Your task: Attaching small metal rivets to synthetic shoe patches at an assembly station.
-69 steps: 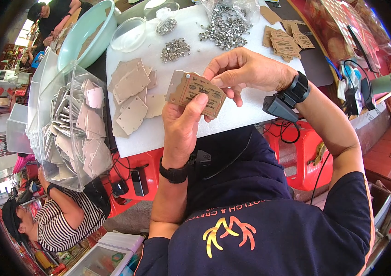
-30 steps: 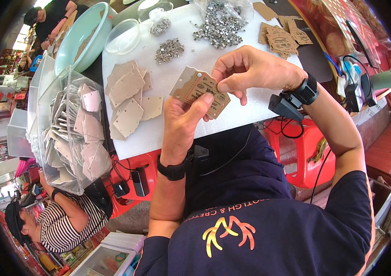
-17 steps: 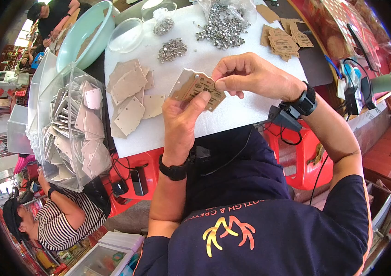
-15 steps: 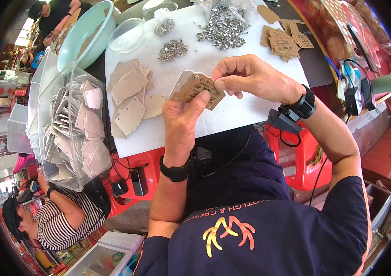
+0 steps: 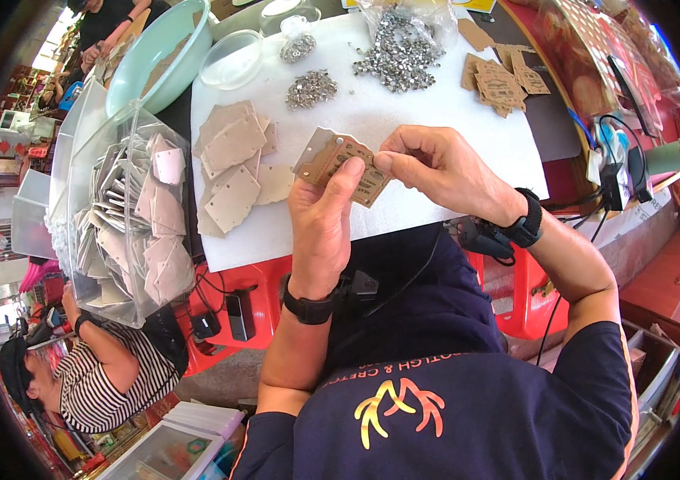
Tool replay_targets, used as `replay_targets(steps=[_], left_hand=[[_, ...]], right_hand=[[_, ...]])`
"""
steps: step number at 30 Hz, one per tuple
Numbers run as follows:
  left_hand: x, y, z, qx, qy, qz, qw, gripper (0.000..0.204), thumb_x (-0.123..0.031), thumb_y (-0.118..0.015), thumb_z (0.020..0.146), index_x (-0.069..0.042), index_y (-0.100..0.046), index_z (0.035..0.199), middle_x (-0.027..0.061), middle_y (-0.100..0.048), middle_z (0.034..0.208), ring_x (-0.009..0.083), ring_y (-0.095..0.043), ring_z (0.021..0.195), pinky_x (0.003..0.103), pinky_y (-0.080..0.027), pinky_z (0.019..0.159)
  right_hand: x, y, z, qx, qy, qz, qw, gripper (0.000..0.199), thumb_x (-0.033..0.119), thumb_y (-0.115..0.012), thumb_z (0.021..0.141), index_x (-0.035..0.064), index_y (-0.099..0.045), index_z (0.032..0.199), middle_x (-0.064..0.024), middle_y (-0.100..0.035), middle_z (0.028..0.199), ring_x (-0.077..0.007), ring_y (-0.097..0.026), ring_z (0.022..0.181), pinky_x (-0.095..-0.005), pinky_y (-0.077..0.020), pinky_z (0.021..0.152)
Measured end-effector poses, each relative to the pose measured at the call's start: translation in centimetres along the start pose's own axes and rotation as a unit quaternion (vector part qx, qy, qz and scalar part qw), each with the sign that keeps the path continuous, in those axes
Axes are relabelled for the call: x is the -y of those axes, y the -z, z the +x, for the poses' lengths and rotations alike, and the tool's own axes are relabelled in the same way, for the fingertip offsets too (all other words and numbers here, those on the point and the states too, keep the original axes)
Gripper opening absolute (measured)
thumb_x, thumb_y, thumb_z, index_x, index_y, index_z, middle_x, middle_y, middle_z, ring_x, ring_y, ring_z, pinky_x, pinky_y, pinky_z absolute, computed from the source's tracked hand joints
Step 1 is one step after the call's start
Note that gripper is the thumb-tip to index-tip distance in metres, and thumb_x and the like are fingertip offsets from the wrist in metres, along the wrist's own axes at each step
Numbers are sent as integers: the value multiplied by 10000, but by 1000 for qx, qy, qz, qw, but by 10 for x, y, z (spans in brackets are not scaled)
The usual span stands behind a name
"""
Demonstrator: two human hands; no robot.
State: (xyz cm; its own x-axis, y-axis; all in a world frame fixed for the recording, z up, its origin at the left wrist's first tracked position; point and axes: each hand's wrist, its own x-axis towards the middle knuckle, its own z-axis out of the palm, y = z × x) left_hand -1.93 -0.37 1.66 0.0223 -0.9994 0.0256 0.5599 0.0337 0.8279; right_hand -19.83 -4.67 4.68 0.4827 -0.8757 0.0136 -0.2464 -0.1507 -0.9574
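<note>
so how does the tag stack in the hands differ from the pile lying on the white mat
The held tags are pinched by the left hand and right hand, printed side showing. The loose pile lies blank and fanned on the white mat. Both are tan cardboard.

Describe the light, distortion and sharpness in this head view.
Head view: even daylight, soft shadows only; the white table cover is bright yet keeps its detail. Fisheye bends the clear bin and table edges toward a black rim. Both hands and the cardboard tags are sharp, while the far left background looks washed out.
</note>
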Motion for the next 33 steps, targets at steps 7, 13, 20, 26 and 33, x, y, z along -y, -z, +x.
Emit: replay_targets(steps=[7,13,20,26,33], left_hand=[[-2,-2,0,-3,65,-69,995,161,-85,-625,926,-39,-657,1077,28,-667,1021,110,-609,949,310,-474,870],[-2,5,-1,6,98,-78,992,190,-81,-603,917,-76,-628,1105,18,-647,1041,132,-609,974,340,-477,891],[6,10,3,-17,33,-66,997,166,-72,-597,931,-60,-624,1095,19,-646,1025,123,-606,968,337,-481,884],[6,14,3,-43,26,-99,994,184,-37,-593,922,-36,-622,1104,39,-645,1026,136,-611,963,330,-493,883],[6,20,4,-28,52,-135,989,221,-38,-618,908,-20,-612,1129,39,-632,1059,124,-593,983,317,-481,894]], right_hand=[[-2,0,3,1,21,-29,999,279,246,-610,950,-18,-623,860,-30,-517,624,-89,-441,590,-292,-398,529],[-3,4,8,53,-4,-37,998,246,237,-584,983,-1,-632,947,31,-524,684,-37,-472,628,-214,-391,550],[8,7,27,98,-69,-26,992,288,276,-578,987,-5,-643,973,3,-577,721,-57,-546,660,-223,-473,591],[6,29,80,49,-28,-144,988,243,195,-597,928,-40,-661,927,-62,-612,667,-108,-616,591,-265,-525,529],[-19,29,124,20,100,-418,903,156,125,-605,863,2,-671,933,-145,-671,785,-276,-661,713,-361,-526,656]])
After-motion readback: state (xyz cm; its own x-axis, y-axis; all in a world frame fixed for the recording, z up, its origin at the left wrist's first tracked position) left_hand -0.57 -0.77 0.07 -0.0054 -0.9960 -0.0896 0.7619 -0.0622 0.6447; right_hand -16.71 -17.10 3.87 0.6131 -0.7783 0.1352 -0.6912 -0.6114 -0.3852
